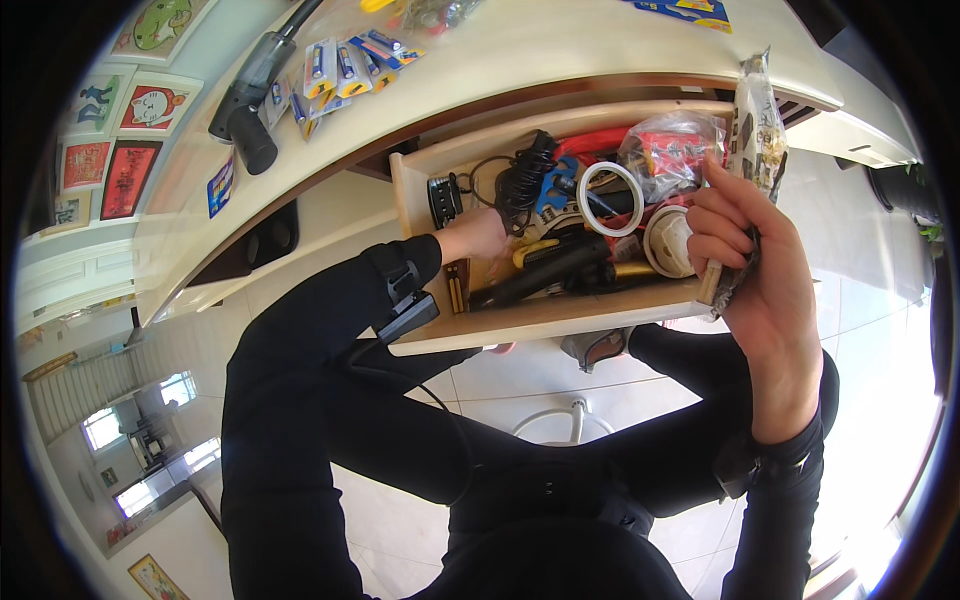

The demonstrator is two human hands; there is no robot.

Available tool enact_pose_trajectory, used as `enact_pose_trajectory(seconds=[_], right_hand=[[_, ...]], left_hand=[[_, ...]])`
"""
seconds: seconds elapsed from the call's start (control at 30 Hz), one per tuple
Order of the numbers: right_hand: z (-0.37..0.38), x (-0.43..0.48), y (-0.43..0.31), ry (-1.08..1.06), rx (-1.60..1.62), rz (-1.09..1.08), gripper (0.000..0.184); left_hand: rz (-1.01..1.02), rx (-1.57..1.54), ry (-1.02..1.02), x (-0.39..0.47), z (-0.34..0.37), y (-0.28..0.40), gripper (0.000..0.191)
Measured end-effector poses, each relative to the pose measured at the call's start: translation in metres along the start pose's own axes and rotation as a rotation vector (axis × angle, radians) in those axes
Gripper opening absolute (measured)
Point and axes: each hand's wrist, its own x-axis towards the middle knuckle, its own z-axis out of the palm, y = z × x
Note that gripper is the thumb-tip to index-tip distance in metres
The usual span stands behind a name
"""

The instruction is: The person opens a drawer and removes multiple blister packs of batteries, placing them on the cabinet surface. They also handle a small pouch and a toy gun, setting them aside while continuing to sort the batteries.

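An open wooden drawer full of mixed items lies before me. My left hand reaches into its left part, beside a coiled black cable and a yellow-handled tool; its fingertips are blurred, so whether they grip anything is unclear. My right hand holds a long crinkled plastic packet, partly see-through, over the drawer's right end. A white ring, a roll of whitish tape, a clear bag with red contents and a black cylindrical tool lie between my hands.
On the cream desktop above the drawer are a black handheld vacuum cleaner and several battery packs. A blue and yellow packet lies near the far edge. My legs are below the drawer, with a white metal base on the tiled floor.
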Motion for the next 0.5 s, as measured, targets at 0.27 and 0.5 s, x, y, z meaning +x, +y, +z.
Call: enact_pose_trajectory(seconds=[0.27,0.5], right_hand=[[-0.001,0.000,-0.001,-0.027,0.002,0.004,0.011],[-0.002,0.000,0.000,-0.013,-0.037,-0.009,0.011]], left_hand=[[0.166,-0.127,-0.154,-0.004,-0.019,-0.024,0.036],[0.172,0.381,0.279,-0.027,-0.005,-0.007,0.036]])
